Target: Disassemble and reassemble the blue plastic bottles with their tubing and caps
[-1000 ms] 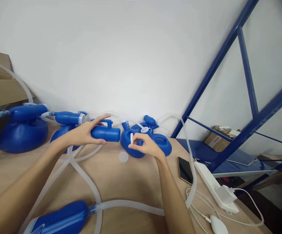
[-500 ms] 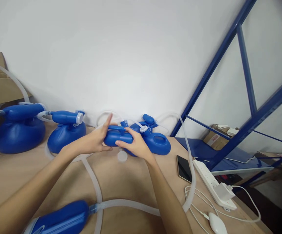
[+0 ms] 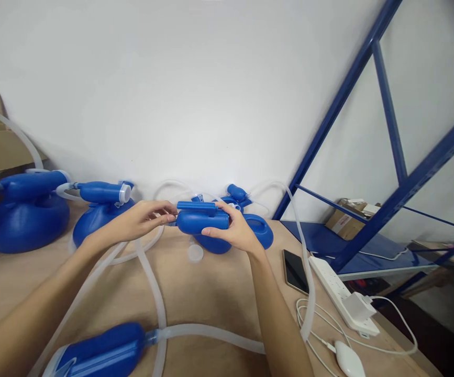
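Note:
Above the table, my right hand point(image 3: 238, 228) grips the wide right end of a blue plastic urinal head point(image 3: 201, 222), thumb in front and fingers over the top. The piece lies level, with a straight handle bar along its upper side. At its narrow left end, my left hand point(image 3: 148, 219) pinches the small connector point(image 3: 172, 223), partly hidden by the fingers. Just behind and below the piece is a blue urinal bottle point(image 3: 214, 245), with another blue bottle point(image 3: 261, 230) to its right. A round white cap point(image 3: 195, 253) rests on the table in front of them.
Two blue bottles with heads on top, one point(image 3: 24, 225) farther left, stand along the wall. Another blue urinal head point(image 3: 101, 348) lies in front, joined to a clear hose point(image 3: 211, 331). A phone point(image 3: 295, 269), power strip point(image 3: 342, 296) and blue rack point(image 3: 329, 125) are at right.
My left hand has moved from holding the head's left side to pinching its narrow connector end. The head has shifted slightly right with my right hand still on it.

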The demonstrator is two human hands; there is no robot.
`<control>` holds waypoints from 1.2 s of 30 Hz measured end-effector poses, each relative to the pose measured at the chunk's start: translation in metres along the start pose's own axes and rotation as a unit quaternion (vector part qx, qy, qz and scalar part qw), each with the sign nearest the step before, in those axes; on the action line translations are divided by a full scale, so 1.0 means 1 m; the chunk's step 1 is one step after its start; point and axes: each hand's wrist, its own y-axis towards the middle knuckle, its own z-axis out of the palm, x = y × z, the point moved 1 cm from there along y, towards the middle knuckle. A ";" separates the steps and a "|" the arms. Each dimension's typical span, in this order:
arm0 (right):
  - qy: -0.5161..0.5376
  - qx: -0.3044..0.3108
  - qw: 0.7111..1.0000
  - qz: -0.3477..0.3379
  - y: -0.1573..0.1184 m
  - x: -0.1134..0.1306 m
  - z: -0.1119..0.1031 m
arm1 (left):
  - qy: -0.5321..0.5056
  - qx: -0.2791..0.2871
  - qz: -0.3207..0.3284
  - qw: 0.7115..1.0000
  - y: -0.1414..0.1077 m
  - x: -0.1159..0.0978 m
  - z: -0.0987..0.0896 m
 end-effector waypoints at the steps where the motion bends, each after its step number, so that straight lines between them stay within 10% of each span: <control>1: -0.001 0.002 1.000 -0.001 0.000 0.001 0.000 | 0.023 0.006 0.017 1.000 0.000 0.001 0.001; 9: 0.027 -0.069 0.996 0.049 0.004 -0.001 0.002 | 0.109 -0.057 0.144 0.982 0.003 0.008 0.012; 16: 0.150 -0.140 0.963 0.176 0.005 -0.008 -0.014 | 0.196 -0.137 0.116 0.964 0.000 0.026 0.016; 26: -0.003 -0.076 0.997 0.004 0.003 0.005 0.002 | 0.125 -0.065 0.060 0.988 0.007 -0.001 0.043; 36: -0.109 -0.023 0.984 -0.137 -0.003 0.022 0.005 | 0.185 -0.075 -0.117 0.973 0.006 0.036 0.041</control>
